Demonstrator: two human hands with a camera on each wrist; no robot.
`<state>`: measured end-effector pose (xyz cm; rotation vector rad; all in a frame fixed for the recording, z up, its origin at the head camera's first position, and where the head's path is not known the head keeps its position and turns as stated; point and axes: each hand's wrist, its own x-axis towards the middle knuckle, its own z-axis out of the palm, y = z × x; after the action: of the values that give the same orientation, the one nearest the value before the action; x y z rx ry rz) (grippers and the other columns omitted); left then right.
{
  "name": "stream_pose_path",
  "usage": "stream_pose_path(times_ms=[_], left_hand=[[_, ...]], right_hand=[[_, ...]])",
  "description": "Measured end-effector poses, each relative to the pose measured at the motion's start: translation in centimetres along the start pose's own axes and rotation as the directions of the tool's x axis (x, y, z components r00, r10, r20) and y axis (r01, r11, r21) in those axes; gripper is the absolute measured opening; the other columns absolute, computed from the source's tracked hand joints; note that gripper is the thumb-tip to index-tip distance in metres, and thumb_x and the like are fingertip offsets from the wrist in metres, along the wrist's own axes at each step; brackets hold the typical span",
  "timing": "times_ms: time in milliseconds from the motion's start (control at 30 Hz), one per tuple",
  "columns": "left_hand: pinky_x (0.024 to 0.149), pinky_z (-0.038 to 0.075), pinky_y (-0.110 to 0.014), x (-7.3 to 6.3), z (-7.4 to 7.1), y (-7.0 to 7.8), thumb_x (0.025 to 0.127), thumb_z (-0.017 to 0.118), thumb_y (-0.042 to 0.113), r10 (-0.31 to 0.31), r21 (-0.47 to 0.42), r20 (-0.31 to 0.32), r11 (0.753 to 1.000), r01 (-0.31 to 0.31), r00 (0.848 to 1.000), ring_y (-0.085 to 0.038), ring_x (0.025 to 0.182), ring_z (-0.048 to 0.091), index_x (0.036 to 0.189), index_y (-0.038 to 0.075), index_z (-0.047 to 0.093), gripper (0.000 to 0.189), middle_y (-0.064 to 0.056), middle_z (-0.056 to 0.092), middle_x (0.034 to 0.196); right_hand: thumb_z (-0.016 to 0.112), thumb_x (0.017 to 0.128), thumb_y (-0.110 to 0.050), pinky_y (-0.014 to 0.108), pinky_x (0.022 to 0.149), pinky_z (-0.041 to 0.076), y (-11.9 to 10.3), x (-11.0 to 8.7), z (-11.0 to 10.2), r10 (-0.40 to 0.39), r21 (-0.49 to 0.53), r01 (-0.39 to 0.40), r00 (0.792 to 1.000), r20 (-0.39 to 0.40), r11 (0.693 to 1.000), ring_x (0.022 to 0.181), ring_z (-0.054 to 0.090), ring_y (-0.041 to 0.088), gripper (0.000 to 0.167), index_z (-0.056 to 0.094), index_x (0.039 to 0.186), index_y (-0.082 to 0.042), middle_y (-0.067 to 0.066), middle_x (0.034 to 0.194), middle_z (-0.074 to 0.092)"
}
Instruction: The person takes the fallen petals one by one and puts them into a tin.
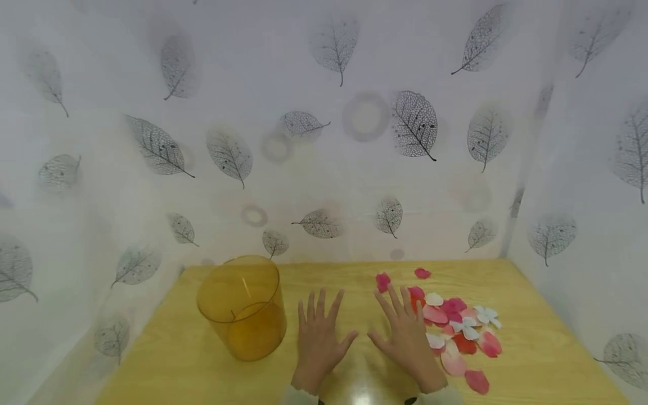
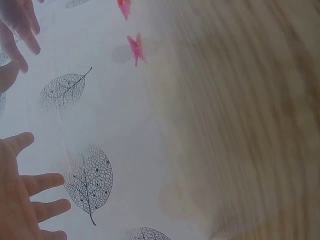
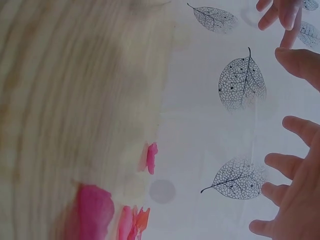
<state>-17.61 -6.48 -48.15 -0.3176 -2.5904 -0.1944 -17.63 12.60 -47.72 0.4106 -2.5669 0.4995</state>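
Observation:
My left hand (image 1: 320, 343) spreads its fingers, palm down, over the wooden table, just right of an amber see-through cup (image 1: 243, 309). The cup leans in the head view with its wide mouth upward. Beside a scatter of flower petals (image 1: 453, 365), my right hand (image 1: 405, 343) also has its fingers spread and holds nothing. Its fingertips overlap the petals' left edge in the head view. The petals are pink, red and white, with white four-petalled blossoms (image 1: 487, 316) among them. In the wrist views, the left hand (image 2: 25, 195) and right hand (image 3: 295, 185) show straight, parted fingers.
The light wooden table (image 1: 167, 349) meets a pale curtain (image 1: 324, 169) printed with grey leaf skeletons at its back and sides. A pink petal (image 1: 383, 282) and another small petal (image 1: 422, 273) lie apart from the pile, towards the back edge.

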Motion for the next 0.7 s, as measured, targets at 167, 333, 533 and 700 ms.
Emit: stream_pose_path(times_ms=[167,333,533,700], left_hand=[[0.107,0.029,-0.059,0.0,0.0,-0.3,0.075,0.060,0.065,-0.009,0.021,0.012,1.000,0.008,1.000,-0.039,0.132,0.039,0.146,0.029,0.030,0.085,-0.015,0.040,0.145],[0.106,0.032,-0.057,0.3,-0.6,-0.8,0.074,0.064,0.062,0.000,-0.008,-0.032,1.000,0.000,0.999,-0.038,0.131,0.040,0.144,0.026,0.034,0.085,-0.015,0.041,0.144],[0.099,0.041,-0.050,0.7,-2.3,-2.2,0.070,0.074,0.049,0.067,-0.034,-0.202,0.997,-0.075,0.977,-0.034,0.121,0.047,0.139,0.016,0.042,0.083,-0.015,0.046,0.136],[0.093,0.043,-0.049,0.9,-4.3,-4.2,0.071,0.073,0.034,0.075,-0.089,-0.366,0.989,-0.115,0.928,-0.036,0.114,0.048,0.131,0.004,0.049,0.071,-0.021,0.049,0.128]], right_hand=[[0.080,0.067,-0.038,0.072,0.098,0.026,-0.3,0.0,0.4,-0.028,0.031,0.029,0.999,-0.024,0.999,0.133,0.033,0.047,0.081,0.045,0.138,-0.016,0.019,0.145,0.040],[0.078,0.069,-0.038,0.072,0.097,0.027,-0.9,0.2,0.8,-0.058,0.064,0.059,0.998,-0.026,0.996,0.134,0.032,0.044,0.081,0.044,0.139,-0.016,0.016,0.147,0.039],[0.076,0.073,-0.038,0.071,0.099,0.025,-2.4,1.6,1.1,-0.104,0.193,0.100,0.995,0.009,0.976,0.138,0.028,0.042,0.080,0.042,0.141,-0.014,0.015,0.149,0.036],[0.075,0.077,-0.033,0.067,0.104,0.025,-4.0,4.2,1.7,-0.202,0.360,0.183,0.979,0.017,0.915,0.139,0.028,0.039,0.079,0.037,0.143,-0.012,0.014,0.149,0.036]])
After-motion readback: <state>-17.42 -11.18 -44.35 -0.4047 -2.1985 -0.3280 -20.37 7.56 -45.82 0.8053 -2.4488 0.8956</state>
